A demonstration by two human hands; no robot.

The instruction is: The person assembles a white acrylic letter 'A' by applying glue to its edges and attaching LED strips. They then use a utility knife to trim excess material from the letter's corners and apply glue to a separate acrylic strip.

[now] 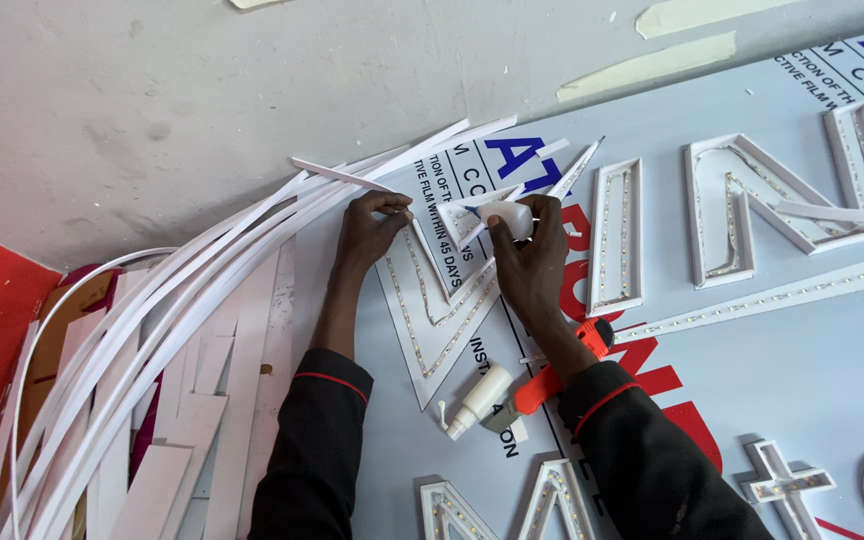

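white glue bottle (480, 399), orange cutter (552, 378), loose white strips (182, 330), masking tape (647, 66).

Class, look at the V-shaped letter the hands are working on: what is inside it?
Inside the V-shaped letter, a dotted LED strip follows the walls. The right hand covers its upper right arm.
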